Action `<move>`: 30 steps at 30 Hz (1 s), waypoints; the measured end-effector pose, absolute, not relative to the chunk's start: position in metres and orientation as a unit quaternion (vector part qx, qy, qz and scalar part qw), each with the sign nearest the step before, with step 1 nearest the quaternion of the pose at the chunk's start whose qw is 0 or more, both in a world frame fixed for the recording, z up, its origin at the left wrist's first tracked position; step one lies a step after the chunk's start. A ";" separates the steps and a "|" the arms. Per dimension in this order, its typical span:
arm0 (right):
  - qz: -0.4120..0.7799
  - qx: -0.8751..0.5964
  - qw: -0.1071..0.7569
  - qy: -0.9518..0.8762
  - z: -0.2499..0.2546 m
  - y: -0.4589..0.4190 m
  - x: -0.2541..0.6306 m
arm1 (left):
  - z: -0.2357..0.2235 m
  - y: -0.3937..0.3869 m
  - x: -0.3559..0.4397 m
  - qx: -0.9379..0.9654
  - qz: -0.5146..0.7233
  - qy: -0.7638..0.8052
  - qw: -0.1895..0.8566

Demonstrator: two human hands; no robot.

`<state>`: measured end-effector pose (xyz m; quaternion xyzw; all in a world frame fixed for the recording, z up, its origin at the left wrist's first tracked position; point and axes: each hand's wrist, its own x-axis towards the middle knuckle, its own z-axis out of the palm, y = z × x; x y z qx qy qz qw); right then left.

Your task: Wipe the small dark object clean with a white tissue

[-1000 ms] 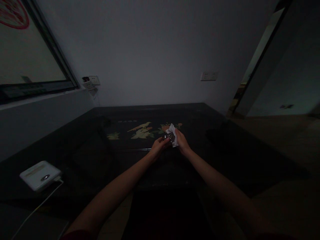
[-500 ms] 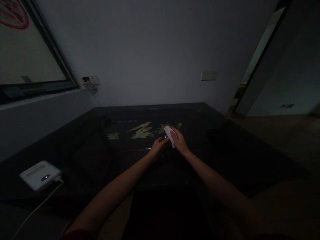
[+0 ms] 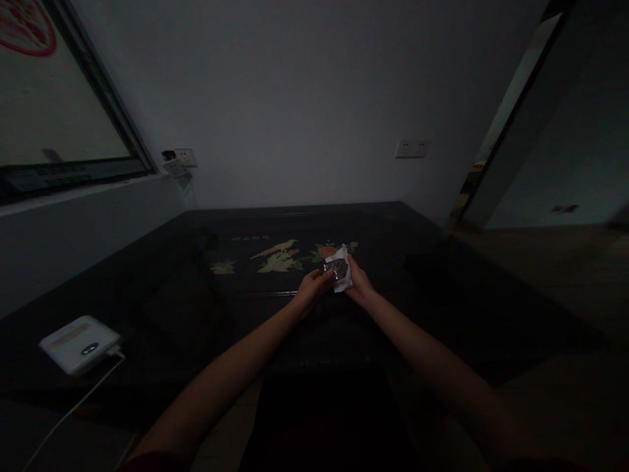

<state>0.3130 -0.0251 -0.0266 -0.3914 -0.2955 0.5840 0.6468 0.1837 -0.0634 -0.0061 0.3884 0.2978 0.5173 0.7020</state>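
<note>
Over the middle of the dark table, my left hand (image 3: pixel 313 286) grips a small dark shiny object (image 3: pixel 337 267), its thumb on the near edge. The object's kind is hard to make out in the dim light; glints show on its surface. My right hand (image 3: pixel 360 280) holds a white tissue (image 3: pixel 344 283) against the object's right and far side, fingers partly hidden behind the tissue. Both hands are close together, slightly above the painted flowers and bird (image 3: pixel 278 255) on the tabletop.
A white box-shaped device (image 3: pixel 78 344) with a white cable (image 3: pixel 73 410) lies at the left of the dark table (image 3: pixel 196 328). Wall sockets (image 3: pixel 411 149) sit behind the table. A window (image 3: pixel 63 92) is on the left, a doorway (image 3: pixel 515 98) on the right.
The tissue has shifted from covering the dark object to lying behind and beside it, so more of the object shows. My right hand has turned and moved slightly right; my left has barely moved.
</note>
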 end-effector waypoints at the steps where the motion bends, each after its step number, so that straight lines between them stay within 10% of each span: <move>1: 0.582 -0.392 0.646 -0.300 -0.026 -0.026 0.313 | -0.006 -0.063 0.184 0.389 0.517 0.299 0.701; 16: 0.136 -0.384 0.568 -0.715 0.000 -0.059 0.312 | -0.010 -0.060 0.184 0.381 0.521 0.316 0.695; 30: 0.579 -0.368 0.653 -0.320 -0.024 -0.029 0.311 | -0.008 -0.061 0.182 0.392 0.512 0.304 0.701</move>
